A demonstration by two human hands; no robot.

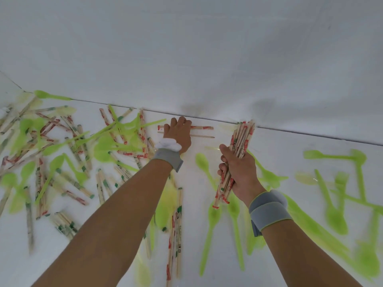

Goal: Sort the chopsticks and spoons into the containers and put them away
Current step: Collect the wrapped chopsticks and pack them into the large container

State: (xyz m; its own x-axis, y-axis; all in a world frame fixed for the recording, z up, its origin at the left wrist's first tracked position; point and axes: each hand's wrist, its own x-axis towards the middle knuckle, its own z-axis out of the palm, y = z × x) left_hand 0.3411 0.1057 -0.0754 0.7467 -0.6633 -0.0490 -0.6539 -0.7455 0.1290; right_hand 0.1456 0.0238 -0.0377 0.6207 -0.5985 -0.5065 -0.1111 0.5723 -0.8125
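1. White tabletop (228, 141) carries a scatter of paper-wrapped wooden chopsticks and translucent green plastic spoons; it meets a white wall (186, 48) along its far edge
2. Right hand (238, 172), grey strap on the wrist, grips a bundle of red-printed wrapped chopsticks (241, 141); fingers curled round its lower half, bundle tilted, upper ends near the wall edge
3. Left hand (178, 133), also with a grey wrist strap, is down on a red-printed chopstick pair (204, 128) lying flat by the wall edge. Fingers bend over the sticks; whether they are gripped or only touched cannot be told
4. Dense mixed pile (68, 146) of chopsticks and spoons lies left of the left arm
5. Green spoons (335, 204) lie mostly right of the right arm; several more between the arms
6. View is motion-blurred; print on wrappers unreadable
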